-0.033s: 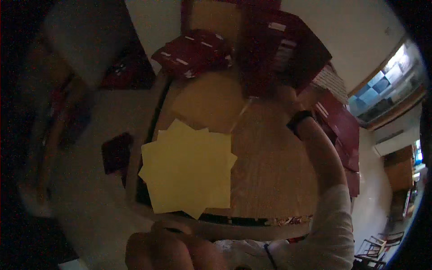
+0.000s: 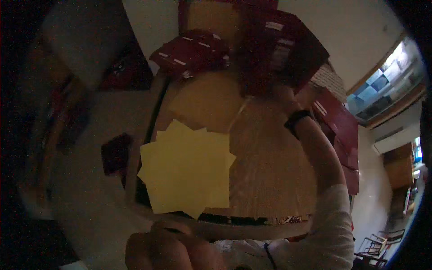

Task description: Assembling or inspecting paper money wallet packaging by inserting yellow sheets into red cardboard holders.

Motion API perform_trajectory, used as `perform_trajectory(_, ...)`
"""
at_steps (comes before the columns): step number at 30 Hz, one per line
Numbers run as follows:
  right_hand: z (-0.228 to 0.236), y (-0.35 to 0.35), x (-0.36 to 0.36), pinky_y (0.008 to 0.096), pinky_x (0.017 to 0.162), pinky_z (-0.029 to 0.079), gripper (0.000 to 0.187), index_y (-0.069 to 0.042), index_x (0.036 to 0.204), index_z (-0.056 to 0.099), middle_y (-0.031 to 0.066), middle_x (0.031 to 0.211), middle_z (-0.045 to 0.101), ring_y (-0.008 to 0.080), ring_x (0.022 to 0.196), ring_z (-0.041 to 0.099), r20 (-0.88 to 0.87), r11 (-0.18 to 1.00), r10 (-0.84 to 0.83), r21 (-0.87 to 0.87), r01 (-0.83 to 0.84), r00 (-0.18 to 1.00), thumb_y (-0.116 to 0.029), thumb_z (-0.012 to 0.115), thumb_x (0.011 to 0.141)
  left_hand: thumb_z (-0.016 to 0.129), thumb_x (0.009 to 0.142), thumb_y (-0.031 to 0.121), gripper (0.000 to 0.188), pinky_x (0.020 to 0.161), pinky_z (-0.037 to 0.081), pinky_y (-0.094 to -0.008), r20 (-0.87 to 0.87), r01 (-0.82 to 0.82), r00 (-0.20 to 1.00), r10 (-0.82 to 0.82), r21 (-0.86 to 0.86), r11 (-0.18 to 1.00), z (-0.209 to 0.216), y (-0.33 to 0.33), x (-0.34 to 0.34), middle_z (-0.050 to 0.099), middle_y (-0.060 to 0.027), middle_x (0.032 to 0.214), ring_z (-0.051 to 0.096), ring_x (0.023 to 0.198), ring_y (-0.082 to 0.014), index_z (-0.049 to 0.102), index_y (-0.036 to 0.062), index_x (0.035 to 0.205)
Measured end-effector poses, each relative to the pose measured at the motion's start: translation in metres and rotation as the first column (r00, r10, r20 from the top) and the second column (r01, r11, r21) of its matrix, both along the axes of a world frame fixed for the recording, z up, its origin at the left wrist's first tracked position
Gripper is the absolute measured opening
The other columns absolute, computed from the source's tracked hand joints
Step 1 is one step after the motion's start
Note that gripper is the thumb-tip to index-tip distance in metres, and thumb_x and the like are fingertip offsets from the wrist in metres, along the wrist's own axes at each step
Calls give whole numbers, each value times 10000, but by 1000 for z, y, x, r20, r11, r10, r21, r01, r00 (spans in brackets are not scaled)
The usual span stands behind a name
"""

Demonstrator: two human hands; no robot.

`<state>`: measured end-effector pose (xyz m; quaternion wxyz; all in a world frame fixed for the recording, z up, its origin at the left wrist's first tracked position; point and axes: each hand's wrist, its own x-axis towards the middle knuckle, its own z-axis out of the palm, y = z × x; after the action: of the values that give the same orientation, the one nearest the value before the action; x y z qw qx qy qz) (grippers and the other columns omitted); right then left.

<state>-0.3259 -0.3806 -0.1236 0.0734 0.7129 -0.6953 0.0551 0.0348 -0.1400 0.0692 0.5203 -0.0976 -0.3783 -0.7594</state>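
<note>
At the far right of the table, my right hand [image 2: 288,100], with a dark band on its wrist, is closed at the lower edge of a large dark red folder [image 2: 288,49]. The folder stands tilted and bears white labels; shadow hides most of the fingertips. Close to me at the bottom, my left hand [image 2: 173,249] is curled with bent knuckles, and whatever its fingers hold is hidden. Just beyond it lie pale yellow sheets [image 2: 186,168], stacked at turned angles so their corners make a star shape.
The wooden table [image 2: 274,180] has a rounded near edge. More dark red folders [image 2: 193,54] are piled at the back, others [image 2: 337,121] at the right. A dark object [image 2: 116,154] is beyond the left edge. A window [image 2: 382,85] and chairs [image 2: 378,245] are farther right.
The whole view has shifted very slightly to the left. My right hand stays at the dark red folder, and the yellow sheets have not moved on the table.
</note>
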Motion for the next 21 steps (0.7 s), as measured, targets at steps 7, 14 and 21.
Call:
perform_trajectory(7, 31, 37, 62, 431, 683, 523, 236, -63, 899, 649, 144, 901, 659, 311, 799, 648, 21, 977, -148, 158, 143, 989, -225, 536, 771, 623, 839, 75, 134, 814, 528, -360, 7, 352, 932, -362, -247, 903, 0, -18, 20, 582, -130, 1034, 581, 908, -261, 668, 122, 957)
perform_trajectory(14, -13, 23, 39, 387, 643, 521, 235, -93, 895, 670, 105, 836, 668, 269, 777, 656, -273, 979, -87, 154, 133, 958, -243, 532, 779, 608, 840, 66, 161, 791, 519, -329, 87, 281, 959, -270, -160, 946, 4, 0, 19, 581, -114, 1036, 574, 896, -237, 655, 133, 978)
perform_trajectory(21, -19, -10, 12, 410, 754, 508, 404, -34, 1210, 467, 211, 1066, 597, 342, 893, 620, -8, 999, -26, -28, 26, 1000, -122, 485, 816, 606, 847, 75, 121, 808, 499, -326, 77, 203, 978, -192, -164, 965, -9, -2, 24, 572, -94, 999, 547, 890, -226, 642, 132, 947)
